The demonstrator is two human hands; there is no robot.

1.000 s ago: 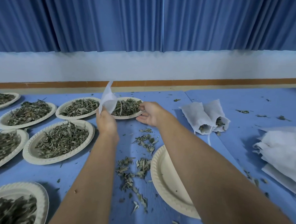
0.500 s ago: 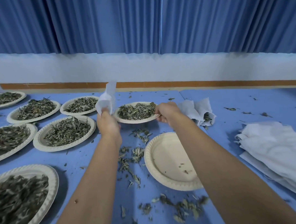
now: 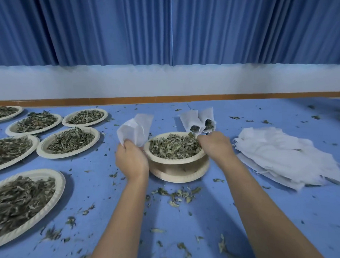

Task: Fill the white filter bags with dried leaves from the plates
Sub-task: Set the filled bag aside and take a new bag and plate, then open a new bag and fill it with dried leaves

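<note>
The bag (image 3: 135,128), empty and upright, is pinched at its lower end by the left grip (image 3: 132,161), just left of the plate (image 3: 176,162). The right grip (image 3: 216,148) is curled on that plate's far-right rim, holding it over an empty plate (image 3: 178,175). Risk: a one-sided hold tilts it, spilling leaves (image 3: 173,147) onto the tabletop (image 3: 207,214).

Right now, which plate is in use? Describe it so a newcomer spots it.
On the blue table, look at the centre, just right of the left hand. The leaf-filled plate there is gripped at its rim by the right hand. Unlike the plates at left, it sits over an empty plate.
</note>
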